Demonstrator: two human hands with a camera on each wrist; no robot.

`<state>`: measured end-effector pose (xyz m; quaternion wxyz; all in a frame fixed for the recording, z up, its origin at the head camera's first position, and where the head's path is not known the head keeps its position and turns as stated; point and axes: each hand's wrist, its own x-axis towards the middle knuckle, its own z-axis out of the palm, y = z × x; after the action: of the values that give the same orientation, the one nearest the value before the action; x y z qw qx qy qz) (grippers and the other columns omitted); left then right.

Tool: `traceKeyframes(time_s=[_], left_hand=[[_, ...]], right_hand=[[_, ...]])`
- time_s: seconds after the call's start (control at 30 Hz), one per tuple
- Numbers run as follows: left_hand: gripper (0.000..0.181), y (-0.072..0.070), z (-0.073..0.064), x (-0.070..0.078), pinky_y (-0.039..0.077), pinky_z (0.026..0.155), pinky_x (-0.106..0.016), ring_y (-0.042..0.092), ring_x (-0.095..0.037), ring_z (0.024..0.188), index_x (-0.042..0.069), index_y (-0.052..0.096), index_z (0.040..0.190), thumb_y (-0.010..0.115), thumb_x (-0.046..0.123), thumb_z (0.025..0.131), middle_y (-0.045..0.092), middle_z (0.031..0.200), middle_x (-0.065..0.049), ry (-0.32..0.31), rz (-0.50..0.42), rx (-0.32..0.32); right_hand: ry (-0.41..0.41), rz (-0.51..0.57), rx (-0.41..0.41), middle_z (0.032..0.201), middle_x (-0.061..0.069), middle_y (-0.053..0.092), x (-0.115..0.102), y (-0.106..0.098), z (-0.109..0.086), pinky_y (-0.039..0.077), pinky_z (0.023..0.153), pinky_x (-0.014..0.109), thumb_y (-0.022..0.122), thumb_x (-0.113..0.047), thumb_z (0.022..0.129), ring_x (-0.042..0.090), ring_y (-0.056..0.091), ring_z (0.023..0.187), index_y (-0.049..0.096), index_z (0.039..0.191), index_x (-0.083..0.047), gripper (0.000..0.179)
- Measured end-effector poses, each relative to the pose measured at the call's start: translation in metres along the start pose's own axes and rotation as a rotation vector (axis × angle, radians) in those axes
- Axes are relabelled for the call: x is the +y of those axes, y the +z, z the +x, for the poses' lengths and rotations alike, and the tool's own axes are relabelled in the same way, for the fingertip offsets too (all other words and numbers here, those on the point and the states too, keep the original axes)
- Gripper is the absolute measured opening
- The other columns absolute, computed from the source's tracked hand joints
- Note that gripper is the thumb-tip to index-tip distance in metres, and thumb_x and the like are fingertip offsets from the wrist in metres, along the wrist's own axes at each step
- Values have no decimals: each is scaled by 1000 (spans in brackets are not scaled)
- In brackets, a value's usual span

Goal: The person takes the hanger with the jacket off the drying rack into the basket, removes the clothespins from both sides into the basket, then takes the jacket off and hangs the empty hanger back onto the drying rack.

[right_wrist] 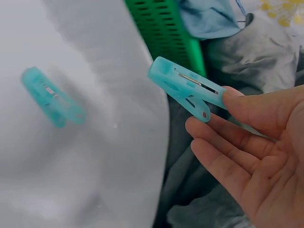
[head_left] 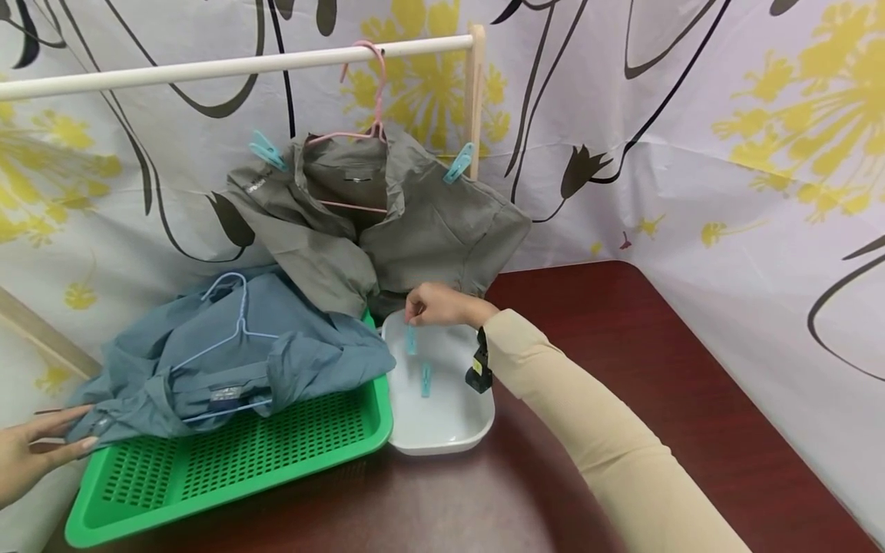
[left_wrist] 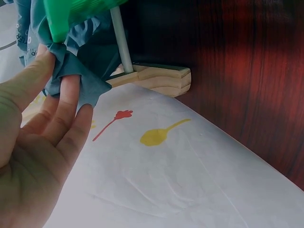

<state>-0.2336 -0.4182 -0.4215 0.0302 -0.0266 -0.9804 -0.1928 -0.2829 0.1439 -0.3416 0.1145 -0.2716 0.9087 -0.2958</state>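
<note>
Fingers point(right_wrist: 221, 164) of right hand point(head_left: 442, 305) pinch turquoise plastic clothespin point(right_wrist: 166, 73) over white rounded-rectangular tray point(head_left: 449, 411); left hand point(head_left: 29, 455) fingers pinch blue-grey fabric shirt point(head_left: 228, 367).

Diffuse light fills the head view fairly evenly, leaving a pale sheen on the tabletop point(head_left: 449, 507) near the bottom edge and a soft-edged shadow beside the beige sleeve point(head_left: 601, 430). The left wrist view is dimmer and uneven: the white cloth point(left_wrist: 166, 180) stays pale while the dark red wood point(left_wrist: 247, 80) sinks almost to black towards the top. In the right wrist view, muted grey light grades smoothly across the white tray point(right_wrist: 109, 175), and the held clothespin point(right_wrist: 183, 85) looks crisp, the loose clothespin point(right_wrist: 51, 97) softer above a hazy shadow.
</note>
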Motion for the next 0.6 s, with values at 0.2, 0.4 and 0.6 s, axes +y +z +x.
traceKeyframes(time_s=[0.2,0.4,0.6], left_hand=[[69,2,4,-7,43,72,-58,39,-58,92,-14,33,132,71,8,78,28,123,-45,23,-13,-4],[70,5,6,-13,44,71,-56,40,-57,92,-11,33,135,70,10,79,30,123,-44,22,0,1],[74,-2,4,-5,45,70,-55,40,-59,92,-14,32,132,71,18,79,29,120,-46,-7,-1,-55]], right_hand=[[73,2,-68,87,2,63,12,8,-5,46,70,24,59,-4,88,14,56,78,67,88,-3,9],[152,-7,-112,84,1,62,24,17,-10,45,69,24,58,-4,88,13,54,75,67,87,-2,9],[174,-42,-132,83,0,60,36,25,-13,43,65,22,59,-1,86,12,50,72,67,83,-4,9]])
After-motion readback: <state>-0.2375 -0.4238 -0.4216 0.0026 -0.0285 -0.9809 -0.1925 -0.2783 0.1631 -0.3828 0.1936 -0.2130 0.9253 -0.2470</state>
